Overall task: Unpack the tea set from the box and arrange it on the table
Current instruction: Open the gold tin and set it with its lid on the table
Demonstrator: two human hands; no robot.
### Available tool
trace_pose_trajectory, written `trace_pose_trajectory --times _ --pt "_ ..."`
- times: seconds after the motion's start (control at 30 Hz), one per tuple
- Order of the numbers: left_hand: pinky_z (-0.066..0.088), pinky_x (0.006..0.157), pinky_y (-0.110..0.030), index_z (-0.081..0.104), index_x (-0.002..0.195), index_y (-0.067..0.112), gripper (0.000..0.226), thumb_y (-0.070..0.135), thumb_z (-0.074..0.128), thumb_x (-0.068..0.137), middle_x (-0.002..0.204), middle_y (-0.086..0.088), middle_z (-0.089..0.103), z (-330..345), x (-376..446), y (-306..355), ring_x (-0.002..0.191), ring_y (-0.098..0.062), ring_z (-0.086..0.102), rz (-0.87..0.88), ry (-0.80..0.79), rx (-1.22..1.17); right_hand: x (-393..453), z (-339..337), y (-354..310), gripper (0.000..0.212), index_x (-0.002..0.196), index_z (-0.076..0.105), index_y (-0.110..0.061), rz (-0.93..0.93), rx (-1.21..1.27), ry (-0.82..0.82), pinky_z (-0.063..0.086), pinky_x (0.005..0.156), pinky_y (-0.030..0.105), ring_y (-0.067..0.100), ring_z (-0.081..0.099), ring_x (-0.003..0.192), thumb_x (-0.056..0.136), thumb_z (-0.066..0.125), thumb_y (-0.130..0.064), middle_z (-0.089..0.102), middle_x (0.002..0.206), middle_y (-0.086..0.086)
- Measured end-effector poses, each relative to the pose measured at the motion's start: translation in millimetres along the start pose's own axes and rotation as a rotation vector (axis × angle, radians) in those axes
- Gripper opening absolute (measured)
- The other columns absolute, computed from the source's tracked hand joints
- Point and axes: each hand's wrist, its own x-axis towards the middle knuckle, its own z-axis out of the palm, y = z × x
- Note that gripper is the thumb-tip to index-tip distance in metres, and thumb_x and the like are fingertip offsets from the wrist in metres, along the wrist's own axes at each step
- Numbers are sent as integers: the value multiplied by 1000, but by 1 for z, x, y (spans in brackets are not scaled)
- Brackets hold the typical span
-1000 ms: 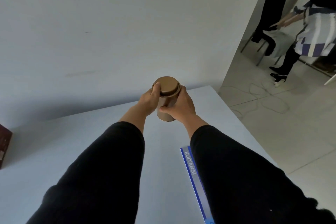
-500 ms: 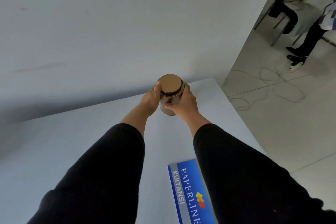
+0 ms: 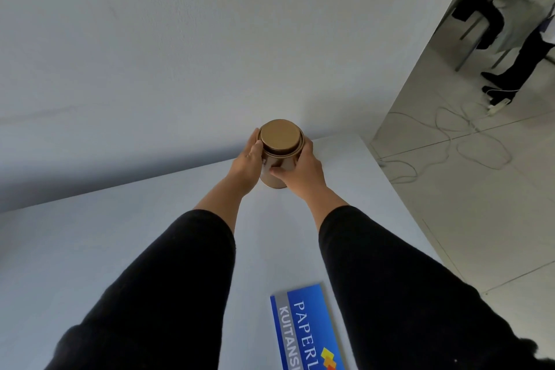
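Tea canister (image 3: pixel 277 156) upright between left hand (image 3: pixel 245 166) and right hand (image 3: pixel 303 173), both gripping.

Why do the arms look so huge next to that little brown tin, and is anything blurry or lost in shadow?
Head view: the wide-angle lens stretches the near black sleeves, so the brown tin, held by the left hand and right hand, looks small. Light is soft; a dim shadow band lies where the table meets the wall. The tin's lid shows only a dull sheen; nothing is noticeably blurred.
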Motion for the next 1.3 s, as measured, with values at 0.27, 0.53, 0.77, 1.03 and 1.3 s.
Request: trace_pose_trajectory --times 0.27,0.53,0.77,1.03,1.3 --pt "27 111 -33 25 148 39 47 37 19 101 149 4 40 2 -6 -5 139 -21 35 35 81 46 3 -9 -3 86 149 19 -18 25 -111 -78 43 103 35 27 48 129 81 71 -11 47 141 6" --pt "31 109 -35 1 153 27 96 29 65 81 159 6 17 6 -8 -9 146 -21 22 69 162 266 17 -37 -35 34 126 48 -11 -102 -361 48 43 91 32 28 47 114 91 48 -11 47 124 11" --pt "45 80 -27 30 135 30 101 38 88 53 124 11 56 27 1 1 114 -17 55 61 244 76 26 -24 -51 70 131 49 -11 -198 -578 -9 41 103 35 24 36 128 77 64 -53 45 130 5" --pt "44 69 -22 33 132 27 93 40 87 57 125 7 56 31 9 -3 111 -16 56 59 301 187 37 -29 -62 72 126 51 -8 -180 -615 -82 45 94 32 25 43 122 71 74 -48 42 126 7" --pt "46 75 -24 35 132 25 90 40 85 58 123 6 57 32 10 -4 110 -17 57 60 319 216 41 -38 -68 66 124 54 -10 -263 -633 -186 48 87 31 24 49 113 68 77 -37 44 122 6"
